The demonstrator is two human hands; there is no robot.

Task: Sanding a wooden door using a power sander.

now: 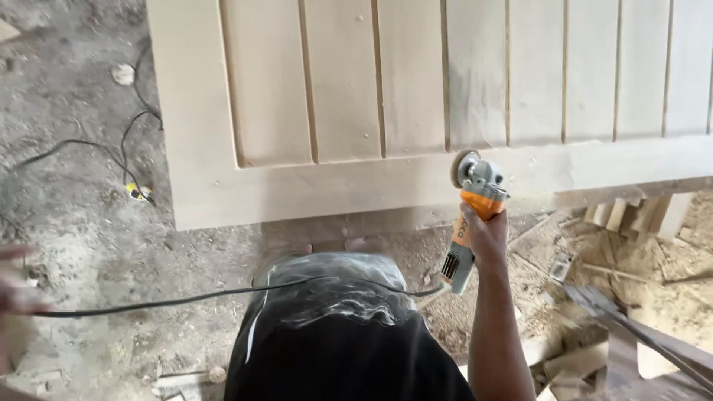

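Our right hand (486, 236) clenches the grinder (471, 215); its disc (458, 168) sits at 12 o'clock, against the door (416, 96). Our blurred left hand (13, 289): grip indeterminate.

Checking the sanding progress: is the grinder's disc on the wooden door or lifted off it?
Touching: the right hand holds the grinder, its disc against the door bottom rail.

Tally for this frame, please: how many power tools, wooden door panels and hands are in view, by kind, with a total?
Power tools: 1, the orange and grey angle grinder
Wooden door panels: 1, the pale grooved door panel
Hands: 2, the right hand gripping the grinder, and the blurred left hand at the frame's left edge by the black cord
Total: 4
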